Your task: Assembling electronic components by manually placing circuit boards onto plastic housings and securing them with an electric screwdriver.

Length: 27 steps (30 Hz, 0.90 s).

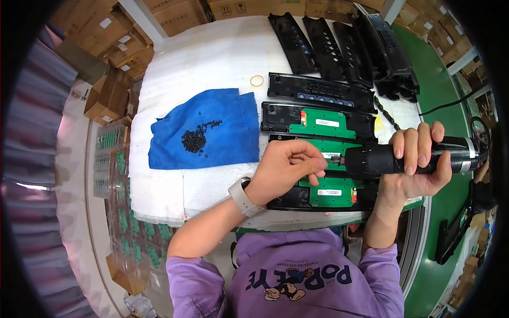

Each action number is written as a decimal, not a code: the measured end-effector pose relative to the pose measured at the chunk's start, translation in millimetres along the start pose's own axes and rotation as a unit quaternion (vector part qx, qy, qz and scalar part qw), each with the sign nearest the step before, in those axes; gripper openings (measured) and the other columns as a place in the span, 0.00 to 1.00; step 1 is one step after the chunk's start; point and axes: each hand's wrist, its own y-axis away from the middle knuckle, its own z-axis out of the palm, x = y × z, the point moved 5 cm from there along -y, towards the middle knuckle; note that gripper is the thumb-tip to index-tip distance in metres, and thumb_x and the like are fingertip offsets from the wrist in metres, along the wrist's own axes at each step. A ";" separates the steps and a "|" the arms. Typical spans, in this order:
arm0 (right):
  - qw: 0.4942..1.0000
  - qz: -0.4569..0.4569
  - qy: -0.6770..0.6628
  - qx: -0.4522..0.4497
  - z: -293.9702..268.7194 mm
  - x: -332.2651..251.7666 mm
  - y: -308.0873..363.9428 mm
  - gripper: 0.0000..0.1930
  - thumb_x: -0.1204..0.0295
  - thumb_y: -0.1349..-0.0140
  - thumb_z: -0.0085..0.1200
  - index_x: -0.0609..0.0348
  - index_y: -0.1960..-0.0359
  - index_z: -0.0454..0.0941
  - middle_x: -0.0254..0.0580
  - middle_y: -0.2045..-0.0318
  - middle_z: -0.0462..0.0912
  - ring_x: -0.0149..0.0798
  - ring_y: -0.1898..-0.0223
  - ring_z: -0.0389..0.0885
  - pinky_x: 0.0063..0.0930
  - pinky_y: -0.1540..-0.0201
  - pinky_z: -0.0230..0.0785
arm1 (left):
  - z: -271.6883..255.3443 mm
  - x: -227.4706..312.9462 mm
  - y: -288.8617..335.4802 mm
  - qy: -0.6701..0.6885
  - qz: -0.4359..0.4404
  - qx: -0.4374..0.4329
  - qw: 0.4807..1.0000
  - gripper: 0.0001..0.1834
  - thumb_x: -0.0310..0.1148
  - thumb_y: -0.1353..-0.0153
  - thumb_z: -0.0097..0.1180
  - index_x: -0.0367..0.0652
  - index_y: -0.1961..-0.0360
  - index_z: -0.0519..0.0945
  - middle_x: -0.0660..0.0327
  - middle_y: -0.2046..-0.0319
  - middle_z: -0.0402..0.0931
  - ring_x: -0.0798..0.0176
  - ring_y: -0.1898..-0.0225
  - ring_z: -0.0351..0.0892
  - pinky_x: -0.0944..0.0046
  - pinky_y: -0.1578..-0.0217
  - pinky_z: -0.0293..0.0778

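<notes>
My right hand [419, 159] is wrapped round a black electric screwdriver [366, 160], held level with its tip to the left. At that tip my left hand [295, 163] is closed in a pinch; whatever is between thumb and fingertips is too small to make out. Beneath both hands lie black plastic housings with green circuit boards [330, 198] fitted in them, partly hidden by my hands and the tool. Left of them a blue cloth [228, 124] carries a heap of tiny black screws [194, 141].
More black housings [321, 93] lie beyond the boards, with a stack of housings [384, 47] at the far right. A yellow rubber band [256, 80] rests on the white table covering [212, 58]. Trays of green boards [127, 228] stand lower left; cardboard boxes [183, 16] line the back.
</notes>
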 end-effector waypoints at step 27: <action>0.948 0.145 0.282 -0.018 10.4 0.0 18.6 0.17 0.70 0.56 0.58 0.63 0.70 0.64 0.34 0.88 0.66 0.26 0.91 0.63 0.18 0.88 0.55 | -124.7 56.7 77.1 -0.741 0.017 0.340 0.579 0.05 0.27 0.49 0.56 0.37 0.72 0.76 0.53 0.74 0.74 0.50 0.72 0.74 0.58 0.72 0.68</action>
